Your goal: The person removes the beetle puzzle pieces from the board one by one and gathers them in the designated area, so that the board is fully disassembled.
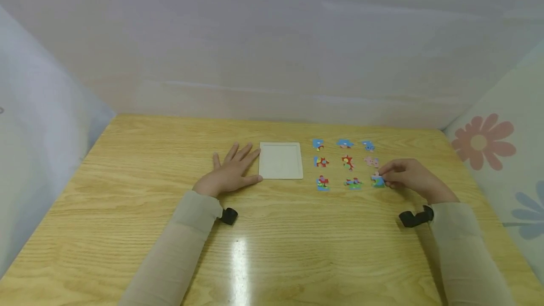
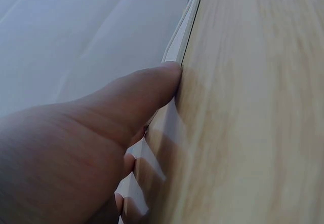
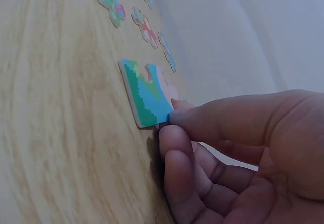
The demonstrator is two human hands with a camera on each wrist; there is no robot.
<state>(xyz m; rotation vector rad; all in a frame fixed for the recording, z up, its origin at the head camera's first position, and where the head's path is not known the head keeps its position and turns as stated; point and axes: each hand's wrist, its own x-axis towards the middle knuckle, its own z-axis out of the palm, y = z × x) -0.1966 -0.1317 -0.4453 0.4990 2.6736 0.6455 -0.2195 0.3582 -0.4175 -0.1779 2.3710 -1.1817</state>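
Observation:
My left hand lies with fingers spread at the left side of a square white puzzle tray. Its thumb and fingertips touch the tray's edge; the left wrist view shows the thumb against the thin white rim. Over at the right, my right hand pinches a jigsaw puzzle piece between thumb and fingers, at its right edge. This piece is blue and green with a pink part and a rounded notch, and sits at the near right corner of the group of pieces.
Other colourful jigsaw pieces lie apart in rows right of the tray, among them a red one, a pink one and a blue one. The wooden table ends at a pale cloth backdrop.

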